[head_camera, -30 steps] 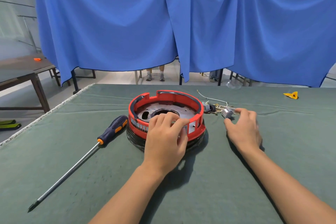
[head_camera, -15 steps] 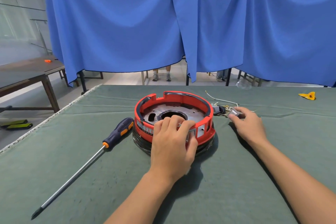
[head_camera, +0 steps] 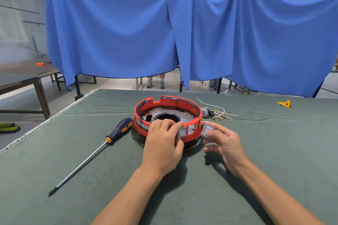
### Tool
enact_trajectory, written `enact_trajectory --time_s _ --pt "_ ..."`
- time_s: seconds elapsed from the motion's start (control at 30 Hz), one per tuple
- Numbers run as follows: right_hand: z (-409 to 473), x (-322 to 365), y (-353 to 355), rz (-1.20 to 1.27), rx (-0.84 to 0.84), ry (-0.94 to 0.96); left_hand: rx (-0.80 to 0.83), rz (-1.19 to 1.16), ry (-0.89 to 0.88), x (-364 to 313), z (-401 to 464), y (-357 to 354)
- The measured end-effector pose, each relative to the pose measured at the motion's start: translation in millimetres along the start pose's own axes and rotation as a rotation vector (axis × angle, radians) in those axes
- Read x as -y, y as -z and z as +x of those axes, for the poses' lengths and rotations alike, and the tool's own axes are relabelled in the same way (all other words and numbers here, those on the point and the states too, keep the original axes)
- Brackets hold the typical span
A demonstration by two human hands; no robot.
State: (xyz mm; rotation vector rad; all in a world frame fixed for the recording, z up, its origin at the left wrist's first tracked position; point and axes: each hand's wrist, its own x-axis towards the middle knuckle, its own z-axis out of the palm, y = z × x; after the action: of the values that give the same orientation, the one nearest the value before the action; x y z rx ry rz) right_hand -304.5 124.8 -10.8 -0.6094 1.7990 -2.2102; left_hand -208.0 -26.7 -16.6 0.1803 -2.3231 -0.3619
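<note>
A round red housing (head_camera: 182,103) with a metal plate inside stands on a green-covered table (head_camera: 274,151). My left hand (head_camera: 162,144) grips its near rim, fingers curled over the edge beside a grey rocker switch (head_camera: 182,131) set in the red wall. My right hand (head_camera: 224,142) pinches a second grey rocker switch (head_camera: 207,130) just off the housing's right side, close to an empty slot.
A long screwdriver (head_camera: 95,153) with a blue and orange handle lies to the left of the housing. Loose wires and connectors (head_camera: 217,113) lie behind its right side. A small yellow piece (head_camera: 284,103) sits far right. Blue curtains hang behind the table.
My right hand lifted the switch from the wire pile and brought it forward to the housing's right front. My left hand stayed on the rim.
</note>
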Motion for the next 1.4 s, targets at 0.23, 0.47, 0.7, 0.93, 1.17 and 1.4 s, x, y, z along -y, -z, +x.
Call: enact_trajectory --time_s 0.23,0.47,0.7,0.93,1.17,1.4 --pt "-5 5 -11 0.09 0.078 -0.1 0.055 -0.024 0.008 4 -2 6" --pt "-5 4 -7 0.009 0.059 -0.121 0.044 -0.053 0.012 5 -1 5" --pt "-5 3 -8 0.07 0.025 -0.133 -0.102 -0.115 0.125 4 -2 9" --pt "-4 4 -7 0.112 0.058 -0.171 -0.082 -0.101 0.152 6 -2 8" --pt "-9 12 -8 0.092 0.22 -0.208 -0.086 -0.107 0.163 7 -1 7" --pt "-9 10 -7 0.166 0.233 -0.208 -0.094 -0.105 0.162 6 -2 7"
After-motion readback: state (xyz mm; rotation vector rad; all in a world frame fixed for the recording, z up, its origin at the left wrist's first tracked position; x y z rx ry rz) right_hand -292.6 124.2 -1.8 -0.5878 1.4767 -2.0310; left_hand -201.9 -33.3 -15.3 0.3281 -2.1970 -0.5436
